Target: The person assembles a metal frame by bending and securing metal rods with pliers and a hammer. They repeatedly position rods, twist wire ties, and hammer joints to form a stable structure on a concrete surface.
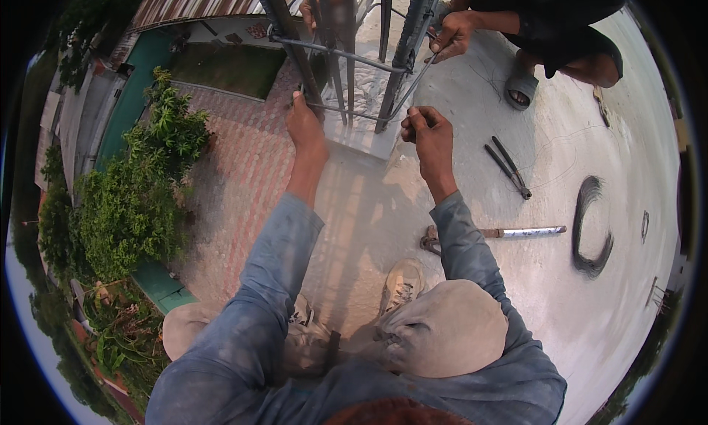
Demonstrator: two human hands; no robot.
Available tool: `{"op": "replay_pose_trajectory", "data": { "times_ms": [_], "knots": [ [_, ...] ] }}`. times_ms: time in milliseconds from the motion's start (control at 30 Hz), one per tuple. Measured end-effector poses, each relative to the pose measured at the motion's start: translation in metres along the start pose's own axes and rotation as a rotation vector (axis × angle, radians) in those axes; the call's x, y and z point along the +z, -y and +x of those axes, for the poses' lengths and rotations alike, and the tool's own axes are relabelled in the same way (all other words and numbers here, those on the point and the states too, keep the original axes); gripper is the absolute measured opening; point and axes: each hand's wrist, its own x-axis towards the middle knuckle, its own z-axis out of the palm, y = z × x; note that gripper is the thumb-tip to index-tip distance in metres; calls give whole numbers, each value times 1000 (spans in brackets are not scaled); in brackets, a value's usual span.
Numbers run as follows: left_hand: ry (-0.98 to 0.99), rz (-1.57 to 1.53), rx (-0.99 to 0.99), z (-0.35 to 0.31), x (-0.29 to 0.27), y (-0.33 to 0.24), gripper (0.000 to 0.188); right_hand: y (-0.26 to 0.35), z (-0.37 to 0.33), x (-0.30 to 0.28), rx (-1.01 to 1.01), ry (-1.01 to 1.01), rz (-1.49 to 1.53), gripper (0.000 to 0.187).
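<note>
Vertical ribbed reinforcing bars [405, 56] rise in front of me, ringed by thin steel stirrups [339, 53]. My left hand [307, 130] grips the lower stirrup [354, 113] at its left corner, thumb up, beside the left bar. Just right of that stirrup's right corner, my right hand [430, 136] has thumb and forefinger pinched together; what lies between them is too small to make out. At the upper right, a co-worker's hand [452, 35] holds a thin rod by the right bar. Another hand of theirs [308, 15] shows partly behind the left bars.
Pincers [509, 167] lie on the concrete to my right, with a hammer [523, 232] nearer me. Farther right are a coil of tie wire [582, 229] and a smaller coil [645, 226]. Left of me the slab edge drops to a paved yard [228, 167] with a tree [129, 204].
</note>
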Motion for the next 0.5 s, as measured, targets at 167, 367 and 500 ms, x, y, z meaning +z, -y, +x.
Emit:
{"op": "replay_pose_trajectory", "data": {
  "times_ms": [167,367,500],
  "knots": [
    [-47,-60,248,-2,2,1,47,-21,-18,-22,69,-31,-77,25],
    [144,-307,353,41,17,-22,62,-34,-25,-31,33,-34,-103,27],
    [248,-384,173,50,21,-33,76,-29,-22,-17,-169,-33,-144,27]
  ]
}}
